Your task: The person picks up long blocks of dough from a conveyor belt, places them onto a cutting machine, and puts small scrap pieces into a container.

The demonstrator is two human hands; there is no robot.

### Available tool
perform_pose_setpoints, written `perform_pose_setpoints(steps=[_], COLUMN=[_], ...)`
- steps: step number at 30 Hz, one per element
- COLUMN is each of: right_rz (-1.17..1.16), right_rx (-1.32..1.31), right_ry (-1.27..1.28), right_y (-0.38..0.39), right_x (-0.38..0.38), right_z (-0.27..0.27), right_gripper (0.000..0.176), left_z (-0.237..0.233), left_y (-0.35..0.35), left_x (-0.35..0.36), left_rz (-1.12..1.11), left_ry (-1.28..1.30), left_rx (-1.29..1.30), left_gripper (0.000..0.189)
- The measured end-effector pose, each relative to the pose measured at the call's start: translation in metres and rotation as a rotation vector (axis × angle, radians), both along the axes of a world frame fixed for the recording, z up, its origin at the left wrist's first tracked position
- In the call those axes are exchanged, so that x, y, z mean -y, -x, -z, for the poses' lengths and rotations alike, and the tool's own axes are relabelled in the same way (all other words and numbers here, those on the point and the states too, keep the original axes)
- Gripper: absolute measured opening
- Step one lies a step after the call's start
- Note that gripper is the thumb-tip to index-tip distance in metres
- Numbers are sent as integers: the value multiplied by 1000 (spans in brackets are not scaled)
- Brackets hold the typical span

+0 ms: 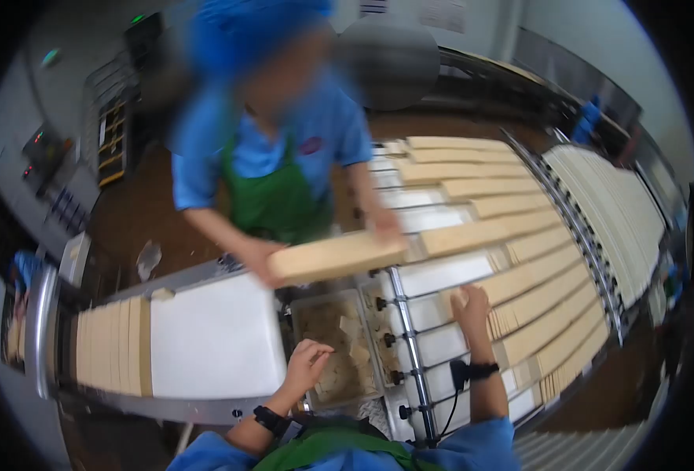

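My left hand [309, 366] hovers over the left side of a bin [306, 314] with pale broken pieces [353, 334] in it; its fingers are loosely bent, slightly apart, and hold nothing visible. My right hand [472, 304] is at the near end of a row of thin beige wafers [523, 281] in the lanes, fingers curled against that end. Across from me a co-worker [276, 169] in a green apron carries a long beige block of wafers [339, 259] between two hands, blurred by motion.
A white conveyor belt [213, 337] on the left bears a stack of beige wafers [115, 345]. Metal rods with black knobs [411, 345] cross the lanes, where several more rows lie. Beyond a roller rail [574, 220] is another pale, ribbed bed [610, 212].
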State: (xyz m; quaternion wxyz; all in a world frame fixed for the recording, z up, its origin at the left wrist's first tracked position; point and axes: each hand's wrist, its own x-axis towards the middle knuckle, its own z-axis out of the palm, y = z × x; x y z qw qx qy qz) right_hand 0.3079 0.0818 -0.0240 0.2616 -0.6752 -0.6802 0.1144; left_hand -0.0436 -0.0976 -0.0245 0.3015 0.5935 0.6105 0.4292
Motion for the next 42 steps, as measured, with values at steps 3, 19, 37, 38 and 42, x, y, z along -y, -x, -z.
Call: perform_pose_setpoints(steps=[3, 19, 37, 38, 42], right_rz=[-236, -914, -1030, -1032, -1013], right_rx=[-96, -147, 334, 334, 290], right_ry=[-142, 106, 265, 296, 343], right_y=[62, 382, 760, 776, 825], right_x=[35, 90, 177, 181, 191], right_z=[-7, 54, 90, 84, 75], right_gripper=[22, 24, 72, 72, 72], left_z=[-2, 80, 99, 101, 97], left_y=[39, 280, 383, 382, 381], left_x=[36, 207, 245, 247, 247], left_rz=[-160, -1132, -1149, -1139, -1109], left_ry=[16, 214, 894, 881, 836], left_rx=[65, -315, -666, -684, -713], left_gripper=[16, 53, 91, 91, 87])
